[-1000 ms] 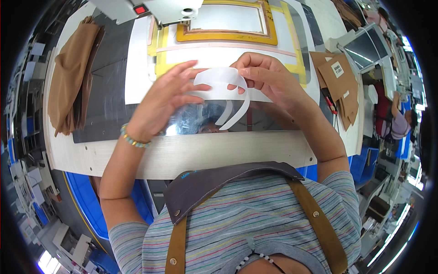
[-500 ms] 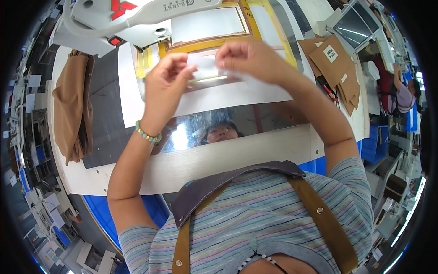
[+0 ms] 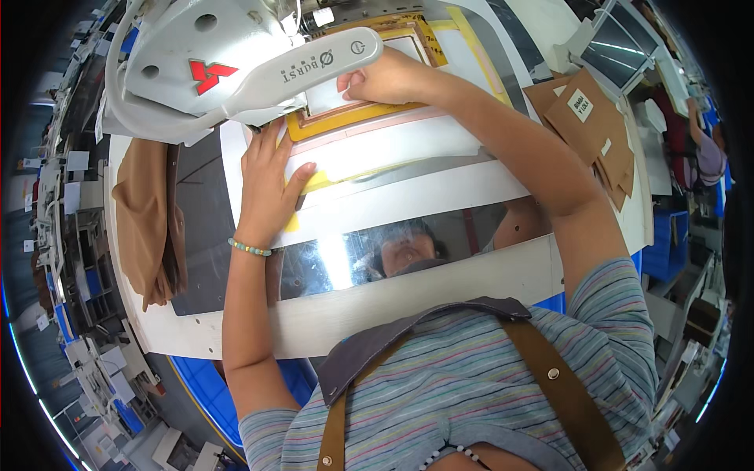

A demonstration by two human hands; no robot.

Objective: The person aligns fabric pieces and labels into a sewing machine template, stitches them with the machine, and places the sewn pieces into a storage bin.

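Observation:
My left hand (image 3: pixel 269 182) lies flat with its fingers spread, on the left edge of a clear and white sewing template edged with yellow tape (image 3: pixel 377 166). My right hand (image 3: pixel 389 77) is over the white opening of a yellow-rimmed rectangular frame (image 3: pixel 349 118) on that template. Its thumb and fingers are curled together at the white surface. Whether the small white piece is still between them cannot be made out. A grey lamp arm (image 3: pixel 314 67) passes just left of the right hand and hides part of the frame.
A white sewing machine head (image 3: pixel 177 86) stands at upper left. Folded brown fabric (image 3: pixel 141 220) lies at the table's left. Brown pieces with white labels (image 3: pixel 577 118) lie right, below a control screen (image 3: pixel 620 43). A shiny metal plate (image 3: pixel 353 267) borders the near side. Another person (image 3: pixel 711 153) is far right.
My hands have moved apart from the small white piece they held together. The left went down flat onto the template; the right moved farther away, over the frame's opening. The view has shifted.

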